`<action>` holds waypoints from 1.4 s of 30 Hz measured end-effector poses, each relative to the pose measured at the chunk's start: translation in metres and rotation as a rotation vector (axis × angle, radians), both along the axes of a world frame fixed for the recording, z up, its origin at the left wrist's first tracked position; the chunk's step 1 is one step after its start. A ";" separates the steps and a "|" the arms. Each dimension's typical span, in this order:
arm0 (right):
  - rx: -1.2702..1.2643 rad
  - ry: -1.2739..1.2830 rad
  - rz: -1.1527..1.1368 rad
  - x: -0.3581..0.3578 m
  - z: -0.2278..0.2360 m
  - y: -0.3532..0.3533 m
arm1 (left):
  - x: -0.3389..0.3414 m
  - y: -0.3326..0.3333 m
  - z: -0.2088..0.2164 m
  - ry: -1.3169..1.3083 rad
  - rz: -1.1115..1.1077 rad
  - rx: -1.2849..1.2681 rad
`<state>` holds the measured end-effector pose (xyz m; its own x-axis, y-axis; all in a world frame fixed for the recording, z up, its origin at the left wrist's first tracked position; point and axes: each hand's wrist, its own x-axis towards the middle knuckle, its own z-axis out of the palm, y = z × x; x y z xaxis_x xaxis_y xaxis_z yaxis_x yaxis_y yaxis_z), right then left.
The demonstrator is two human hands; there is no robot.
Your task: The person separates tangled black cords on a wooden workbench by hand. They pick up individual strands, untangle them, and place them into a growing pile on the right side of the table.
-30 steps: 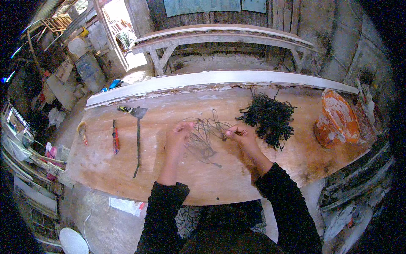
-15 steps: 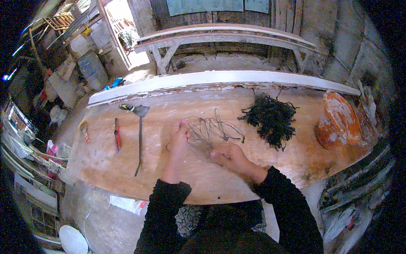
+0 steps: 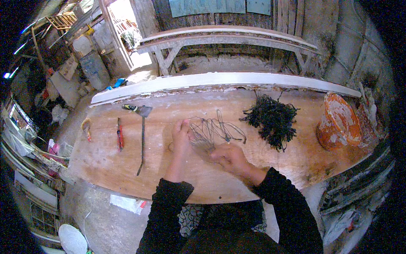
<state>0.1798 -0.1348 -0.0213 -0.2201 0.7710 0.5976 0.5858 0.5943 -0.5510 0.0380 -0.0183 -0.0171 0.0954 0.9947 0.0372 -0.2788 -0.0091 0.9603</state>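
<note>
A loose tangle of thin dark wire (image 3: 215,128) spreads over the wooden table between my hands. My left hand (image 3: 182,131) is closed on the wire's left side, fingers curled. On the near right side of the tangle, my right hand (image 3: 230,156) pinches the wire between thumb and fingers. Right of the wire lies a heap of black, shaggy strips (image 3: 272,121), touched by neither hand. Left of my hands are a long thin dark strip (image 3: 142,146), a scraper with a wide blade (image 3: 144,111), red-handled pliers (image 3: 120,135) and a small brush (image 3: 87,127).
An orange bucket (image 3: 336,122) crusted with white stands on the table's right end. A long white moulding (image 3: 220,79) runs along the table's far edge. Beyond it stands a long bench (image 3: 224,40). A round white object (image 3: 72,238) is on the floor at lower left.
The view has shifted slightly, so the table items appear a little further right and lower. Both hands stay on the wire; my left hand's fingers have turned slightly.
</note>
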 end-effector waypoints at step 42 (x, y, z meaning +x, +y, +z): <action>-0.227 0.459 -0.370 0.035 -0.017 0.022 | -0.067 0.006 0.034 0.006 -0.402 0.006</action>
<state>0.2153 -0.1124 -0.0386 0.3257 0.8656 0.3804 0.4039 0.2364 -0.8837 -0.0292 -0.0122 0.0169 0.4768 0.8780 0.0413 -0.2560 0.0938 0.9621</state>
